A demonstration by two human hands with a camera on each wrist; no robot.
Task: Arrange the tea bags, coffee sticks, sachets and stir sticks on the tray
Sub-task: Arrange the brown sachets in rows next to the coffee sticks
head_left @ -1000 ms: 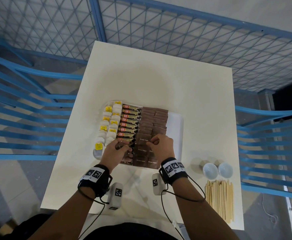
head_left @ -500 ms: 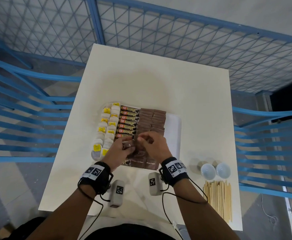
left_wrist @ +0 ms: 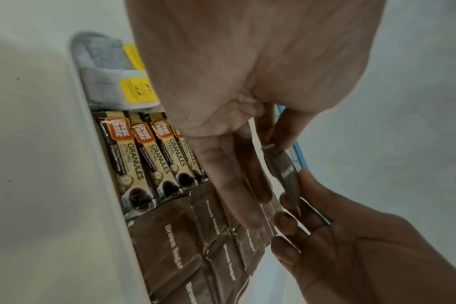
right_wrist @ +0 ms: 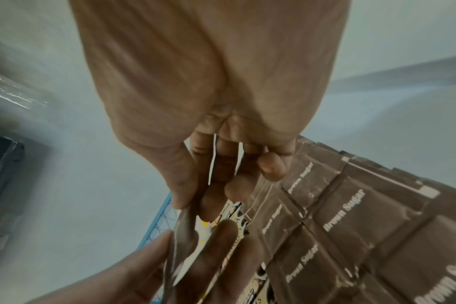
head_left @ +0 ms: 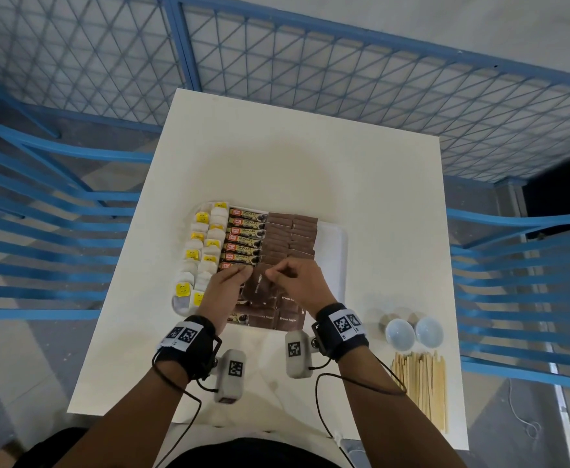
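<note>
Counter [head_left: 310, 157]: white, near edge cut off by my body. Tray [head_left: 332, 244]: tea bags [head_left: 206, 251] left, coffee sticks [head_left: 244, 238] next, brown sachets [head_left: 290, 238] right; my hands hide its near rows in head view. Stir sticks [head_left: 420, 383] lie off-tray, right. Left hand [head_left: 222, 292] and right hand [head_left: 297, 285] both grip one sachet [left_wrist: 281, 164] by opposite ends, above the tray. Wrist views show it edge-on; its print is illegible.
</note>
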